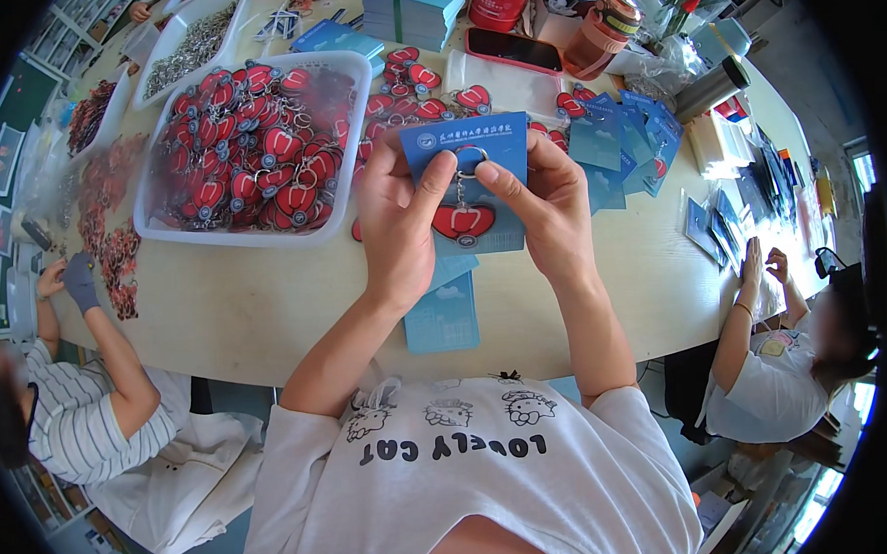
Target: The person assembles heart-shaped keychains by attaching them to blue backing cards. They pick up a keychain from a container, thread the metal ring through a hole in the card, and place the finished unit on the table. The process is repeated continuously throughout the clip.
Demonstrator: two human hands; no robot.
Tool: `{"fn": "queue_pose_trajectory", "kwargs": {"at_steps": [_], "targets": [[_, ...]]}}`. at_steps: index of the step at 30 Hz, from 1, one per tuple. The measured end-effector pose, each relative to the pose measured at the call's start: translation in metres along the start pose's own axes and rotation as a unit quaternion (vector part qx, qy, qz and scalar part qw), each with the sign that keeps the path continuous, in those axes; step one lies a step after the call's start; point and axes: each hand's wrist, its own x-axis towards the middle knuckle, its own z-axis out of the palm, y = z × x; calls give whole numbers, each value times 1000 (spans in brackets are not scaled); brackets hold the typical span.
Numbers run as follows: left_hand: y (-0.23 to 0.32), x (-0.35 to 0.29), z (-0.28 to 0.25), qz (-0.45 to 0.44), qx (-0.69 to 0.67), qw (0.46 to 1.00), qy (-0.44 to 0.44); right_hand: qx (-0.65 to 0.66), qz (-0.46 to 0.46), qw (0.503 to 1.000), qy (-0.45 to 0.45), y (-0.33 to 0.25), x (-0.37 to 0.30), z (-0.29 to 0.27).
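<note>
My left hand (395,218) and my right hand (548,203) together hold a blue card (434,145) above the table edge. A red lantern-shaped keychain (463,221) lies against the card, its metal ring (471,160) near the card's top. My left thumb presses the card beside the ring; my right index finger and thumb pinch at the ring. More blue cards (443,314) lie on the table just below my hands.
A white tray (354,173) full of red keychains stands left of my hands. Loose keychains and blue cards (622,134) lie behind them, with a phone (514,50), a jar (603,29) and a flask (710,89). One person sits at the left, another at the right.
</note>
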Motion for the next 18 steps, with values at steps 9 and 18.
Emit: {"fn": "queue_pose_trajectory", "kwargs": {"at_steps": [9, 18], "targets": [[-5, 1, -6, -41, 14, 999, 31, -124, 22, 992, -6, 4, -5, -3], [-10, -3, -23, -14, 195, 981, -18, -207, 64, 976, 13, 1, -7, -44]]}}
